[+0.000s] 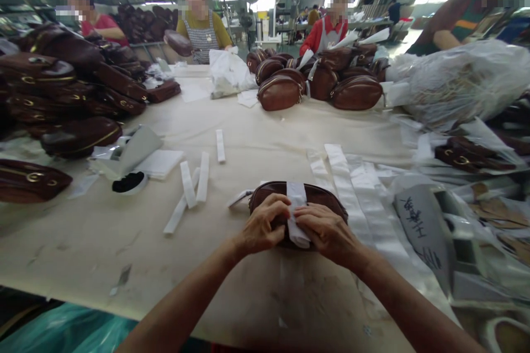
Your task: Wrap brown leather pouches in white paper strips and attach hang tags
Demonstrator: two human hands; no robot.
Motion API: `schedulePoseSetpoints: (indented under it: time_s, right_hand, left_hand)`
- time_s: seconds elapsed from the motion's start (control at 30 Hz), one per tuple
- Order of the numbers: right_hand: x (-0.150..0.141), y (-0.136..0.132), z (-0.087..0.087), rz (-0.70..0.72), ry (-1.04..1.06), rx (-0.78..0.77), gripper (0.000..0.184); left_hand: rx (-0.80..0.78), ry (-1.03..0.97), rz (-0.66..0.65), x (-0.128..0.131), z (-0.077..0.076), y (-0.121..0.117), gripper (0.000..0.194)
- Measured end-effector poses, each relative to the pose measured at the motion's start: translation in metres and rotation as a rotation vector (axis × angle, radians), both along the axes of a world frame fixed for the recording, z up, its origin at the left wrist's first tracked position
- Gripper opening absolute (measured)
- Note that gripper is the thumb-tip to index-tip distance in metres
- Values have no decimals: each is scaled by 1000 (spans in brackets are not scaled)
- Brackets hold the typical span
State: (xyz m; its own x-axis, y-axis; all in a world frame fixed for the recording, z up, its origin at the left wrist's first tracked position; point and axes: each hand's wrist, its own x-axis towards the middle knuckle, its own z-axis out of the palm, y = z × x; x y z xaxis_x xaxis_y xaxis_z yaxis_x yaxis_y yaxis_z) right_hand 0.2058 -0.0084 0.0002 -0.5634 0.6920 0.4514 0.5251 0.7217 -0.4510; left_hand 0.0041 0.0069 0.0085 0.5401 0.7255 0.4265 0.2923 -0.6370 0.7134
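Pressing on the white strip, fingers of the right hand lie close together; those of the left hand curl near its opposite edge, any pinch unclear. Strip crosses the brown bag, which rests on the table. Left of bag: narrow white pieces. Beyond bag: piled brown bags.

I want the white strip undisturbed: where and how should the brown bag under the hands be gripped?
Probably take the brown bag by its rounded ends, from left and right together: it stretches left to right, and the white strip crosses its middle.
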Motion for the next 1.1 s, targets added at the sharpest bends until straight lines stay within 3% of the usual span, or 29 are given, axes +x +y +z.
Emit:
schedulePoseSetpoints:
  time_s: [0.13, 0.3, 0.43, 0.57, 0.8, 0.93, 1.03, 1.1]
  right_hand:
    - [1, -5, 0, 0, 8, -5, 19]
    - [5, -16, -3, -4, 3, -30, 29]
    - [6, -24, -9, -67, 2, 47, 33]
    - [1, -34, -11, -182, 29, 103, 28]
    - [-6, -37, -17, -306, -66, 89, 20]
    - [9, -71, -3, -400, 24, 198, 17]
    - [47, -112, 14, -536, 110, 249, 19]
    - [82, -138, 25, -733, 131, 266, 21]
  left_hand:
    - [45, 18, -41, 3, 9, -14, 41]
    - [320, 131, 19, 8, -10, -25, 27]
    - [356, 183, 17, 7, -15, -24, 21]
    - [390, 271, -19, 6, -9, -26, 29]
    - [626, 343, 65, 12, -16, -11, 41]
    - [715, 325, 49, 15, -18, -9, 33]
    - [774, 320, 58, 11, -24, -7, 29]
    - [811, 329, 64, 9, -29, -6, 28]
